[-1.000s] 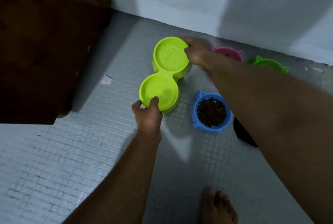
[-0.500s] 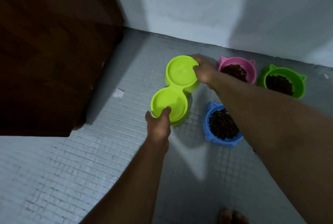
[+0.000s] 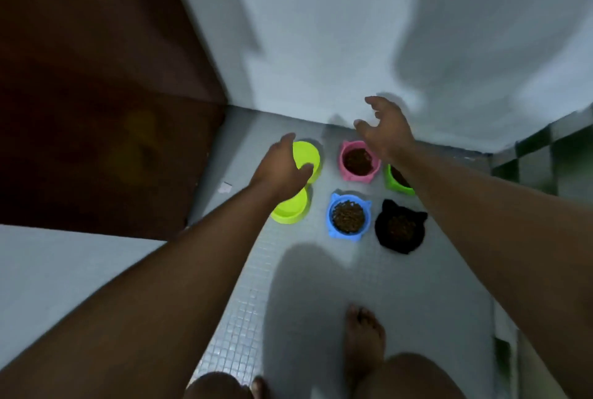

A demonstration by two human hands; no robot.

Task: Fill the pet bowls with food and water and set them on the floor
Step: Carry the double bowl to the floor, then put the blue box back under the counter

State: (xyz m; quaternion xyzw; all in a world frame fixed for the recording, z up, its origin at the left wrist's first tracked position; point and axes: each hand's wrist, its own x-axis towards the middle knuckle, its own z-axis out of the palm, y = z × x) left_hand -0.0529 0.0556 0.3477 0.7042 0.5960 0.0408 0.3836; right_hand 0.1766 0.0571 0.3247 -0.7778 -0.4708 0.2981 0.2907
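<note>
Both hands are free right now. The left hand (image 3: 282,167) hangs with loose, relaxed fingers over the lime-green plastic double bowl (image 3: 308,154), and I honestly can't tell if the thumb is brushing the rim or just above it, but it isn't gripping anything. The right hand (image 3: 386,130) is up in the air with its fingers spread, also holding nothing. Just below that right hand is the pink plastic cat-ear bowl (image 3: 354,178), and the bright green cat-ear bowl (image 3: 390,185) is half hidden under the right forearm. Nearer the person, between the two arms, are the blue cat-ear bowl (image 3: 330,217) and the black cat-ear bowl (image 3: 398,246). All five are down on the grey mosaic-tile floor (image 3: 321,270), bunched near the white wall (image 3: 321,45) beyond the hands, with a dark brown wooden door (image 3: 96,109) off past the left arm. The four cat-ear bowls all have brown kibble (image 3: 348,215) in them, so I'd call the food part done. The double bowl is the question mark: its wells look bare, but clear water wouldn't show in light this dim, so I can't say. If it's filled, this looks pretty much finished; if not, water is the one thing left.
</note>
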